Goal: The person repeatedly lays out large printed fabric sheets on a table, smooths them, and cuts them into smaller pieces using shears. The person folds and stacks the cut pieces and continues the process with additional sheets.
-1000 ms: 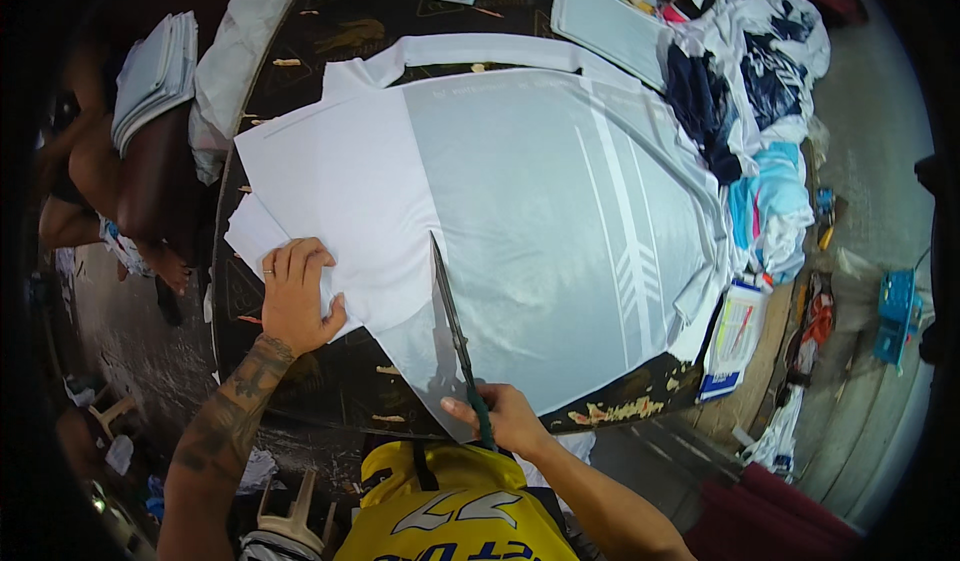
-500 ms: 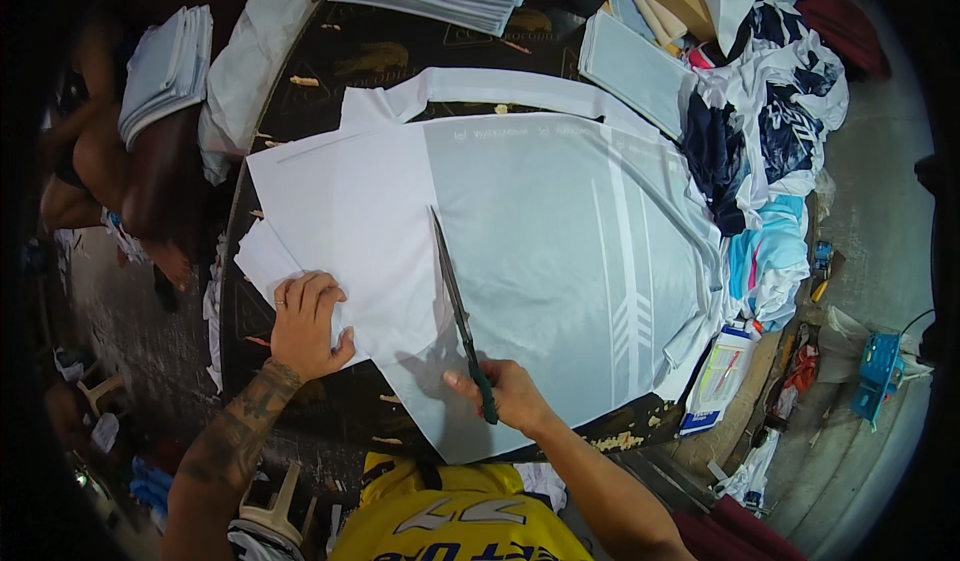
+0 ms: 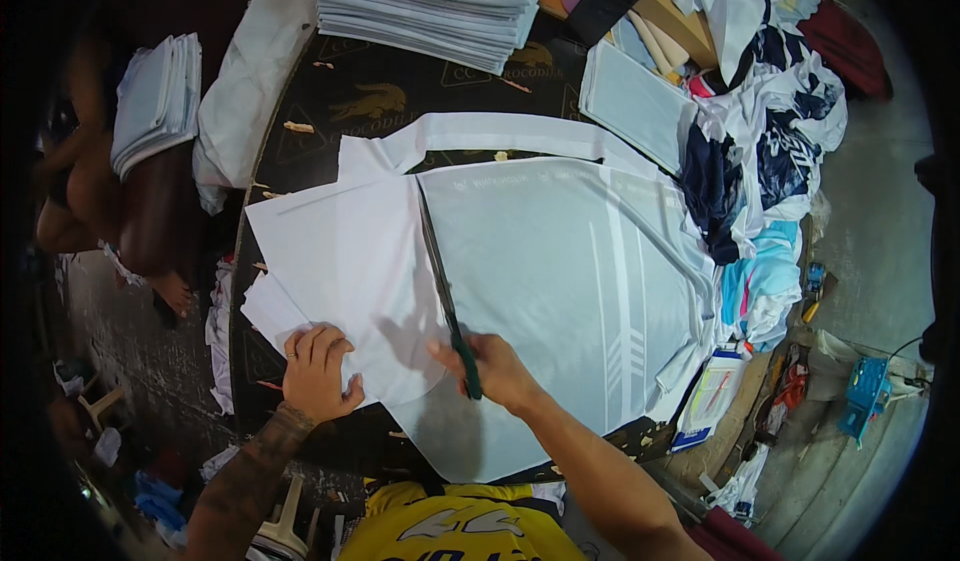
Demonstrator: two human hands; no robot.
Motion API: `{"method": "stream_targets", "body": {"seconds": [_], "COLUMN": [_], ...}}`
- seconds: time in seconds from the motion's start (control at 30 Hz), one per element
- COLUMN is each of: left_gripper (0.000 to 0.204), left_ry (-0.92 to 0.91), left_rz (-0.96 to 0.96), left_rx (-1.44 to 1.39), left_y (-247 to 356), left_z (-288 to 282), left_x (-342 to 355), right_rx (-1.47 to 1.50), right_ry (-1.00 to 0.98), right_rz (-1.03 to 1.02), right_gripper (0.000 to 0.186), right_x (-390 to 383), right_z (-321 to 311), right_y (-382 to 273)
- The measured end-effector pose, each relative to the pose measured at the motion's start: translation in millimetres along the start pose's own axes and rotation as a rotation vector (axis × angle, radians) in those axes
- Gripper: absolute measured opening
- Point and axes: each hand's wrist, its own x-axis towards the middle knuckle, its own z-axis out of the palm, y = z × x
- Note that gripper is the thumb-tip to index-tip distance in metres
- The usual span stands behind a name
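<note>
Ref. step: w/ L hand [image 3: 318, 373] fingers, press white cloth [image 3: 335, 226] flat, clear of blade line; w/ R hand [image 3: 503, 369], guide scissors [image 3: 447, 308] along white/grey border. Adv.: smooth grey cloth [image 3: 550, 301] first, so it doesn't bunch at the blades.

L fingers: bent, side by side, thumb spread wide; palm down on near-left edge of white cloth, nothing gripped. R fingers: closed round green scissor handle, thumb jutting left. Blades: narrow, tips at far edge of cloth; exact gap can't be told.

Cloth pos.: mid-desk, white L, grey R w/ pale stripes. Desk [image 3: 440, 99]: dark, patterned. Far side: stack of folded cloth [image 3: 425, 6]. Far R: folded grey piece [image 3: 635, 106], then crumpled garments [image 3: 765, 136] adj. Near R: printed sheet [image 3: 708, 398].
</note>
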Motion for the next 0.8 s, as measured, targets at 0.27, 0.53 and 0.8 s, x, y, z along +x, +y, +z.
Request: {"method": "stream_targets", "body": {"seconds": [0.27,0.53,0.8], "left_gripper": [0.096,0.045,0.065], "left_ry": [0.029,0.595,-0.249], "left_rz": [-0.060,-0.182,0.391], "left_rx": [0.036,-1.159,-0.709], "left_y": [5,72,450], "left_z": [-8,-5,123], "left_x": [25,374,455], "right_rx": [0.033,0.468,0.827], "right_ry": [0.010,0.340,0.772], "right_rz": [-0.070,0.001,-0.029], "right_gripper": [0.064,0.048,0.042], "right_x": [-11,-180,-282], "right_z": [-18,-28,37], "right_y": [9,172,334]}}
